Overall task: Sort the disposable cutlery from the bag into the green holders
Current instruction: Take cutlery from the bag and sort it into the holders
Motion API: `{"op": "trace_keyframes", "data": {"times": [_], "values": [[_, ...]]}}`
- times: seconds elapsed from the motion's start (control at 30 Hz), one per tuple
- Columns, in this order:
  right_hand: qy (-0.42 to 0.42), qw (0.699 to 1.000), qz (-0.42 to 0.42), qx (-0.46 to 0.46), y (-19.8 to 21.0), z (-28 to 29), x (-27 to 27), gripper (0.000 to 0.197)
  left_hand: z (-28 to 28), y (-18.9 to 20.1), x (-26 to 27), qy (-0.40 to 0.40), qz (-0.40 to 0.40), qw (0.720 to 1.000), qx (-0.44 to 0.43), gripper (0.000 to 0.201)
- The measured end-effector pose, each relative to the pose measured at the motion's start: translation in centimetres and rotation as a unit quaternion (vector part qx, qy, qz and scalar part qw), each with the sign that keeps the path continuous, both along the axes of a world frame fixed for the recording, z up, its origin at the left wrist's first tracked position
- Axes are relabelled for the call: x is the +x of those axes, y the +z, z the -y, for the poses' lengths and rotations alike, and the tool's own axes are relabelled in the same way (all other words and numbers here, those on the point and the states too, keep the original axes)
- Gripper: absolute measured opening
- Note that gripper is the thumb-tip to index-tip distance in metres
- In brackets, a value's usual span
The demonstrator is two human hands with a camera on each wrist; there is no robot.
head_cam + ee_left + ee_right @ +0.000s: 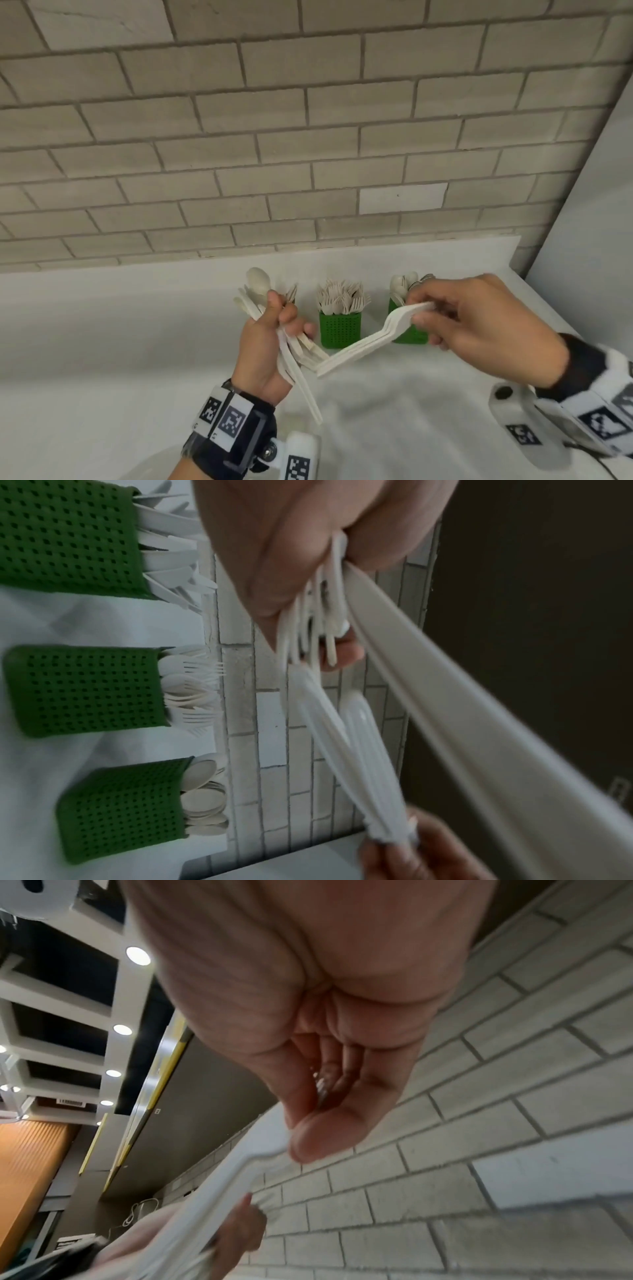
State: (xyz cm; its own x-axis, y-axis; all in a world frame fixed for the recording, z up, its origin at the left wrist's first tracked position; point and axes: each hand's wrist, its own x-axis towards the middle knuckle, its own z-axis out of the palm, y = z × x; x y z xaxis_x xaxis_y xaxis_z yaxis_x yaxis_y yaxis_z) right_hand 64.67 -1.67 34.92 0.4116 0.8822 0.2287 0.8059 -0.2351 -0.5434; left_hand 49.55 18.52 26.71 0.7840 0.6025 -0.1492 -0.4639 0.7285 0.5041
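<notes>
From the head view, my left hand [265, 337] grips a bunch of cutlery [255, 296], hiding one green holder; my right hand [479, 325] pinches a stack of forks [363, 349] above the bench [137, 342]. The left wrist view shows three holders [89, 691], blurred. The right wrist view shows only my thumb [318, 1139] on the forks.

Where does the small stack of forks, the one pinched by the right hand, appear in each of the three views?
Head: centre, running from the right hand down-left to the left hand; forks.
Left wrist: lower centre, slanting toward the bottom right; forks.
Right wrist: lower left, a pale blurred band below the thumb; forks.
Shared landmark: the brick wall, seen in all three views.
</notes>
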Motion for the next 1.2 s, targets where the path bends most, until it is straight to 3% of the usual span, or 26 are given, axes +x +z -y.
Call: {"op": "trace_keyframes", "data": {"times": [0.2,0.33,0.4,0.53,0.73,0.87,0.97,1.03,1.1,1.2], "values": [[0.092,0.988,0.120,-0.006,3.9,-3.5,1.1,0.011,2.1,-0.2,0.5,-0.129,-0.072,0.983,0.113,0.031],[0.138,0.977,0.153,-0.055,4.8,-7.0,0.4,0.011,3.8,0.0,1.2,-0.150,-0.094,0.975,0.132,0.043],[0.153,0.973,0.154,-0.081,4.6,-8.6,0.3,0.014,4.4,-0.1,1.3,-0.163,-0.088,0.976,0.113,0.048],[0.184,0.962,0.133,-0.155,3.6,-10.7,1.1,0.014,4.4,-1.0,1.3,-0.210,-0.033,0.977,-0.002,0.069],[0.188,0.954,0.124,-0.198,1.3,-12.5,0.9,0.020,4.8,-2.1,1.1,-0.219,-0.054,0.972,0.062,0.040],[0.080,0.996,-0.011,-0.043,-1.4,-11.3,0.2,0.037,3.9,-1.5,1.1,-0.167,-0.042,0.983,0.063,0.024],[0.039,0.990,-0.133,0.035,-4.3,-8.2,-0.7,0.029,2.9,-0.6,0.5,-0.102,-0.012,0.992,0.067,0.026],[0.071,0.958,-0.277,-0.015,-6.6,-5.8,-2.0,0.021,2.2,-0.1,0.1,-0.075,-0.003,0.995,0.070,0.035],[0.112,0.903,-0.406,-0.082,-8.6,-3.9,-3.6,0.027,1.8,0.1,0.0,-0.047,0.010,0.997,0.060,0.037],[0.137,0.845,-0.513,-0.072,-10.0,-2.6,-5.4,0.031,1.8,0.0,0.4,-0.023,0.036,0.998,0.043,0.030]]}}
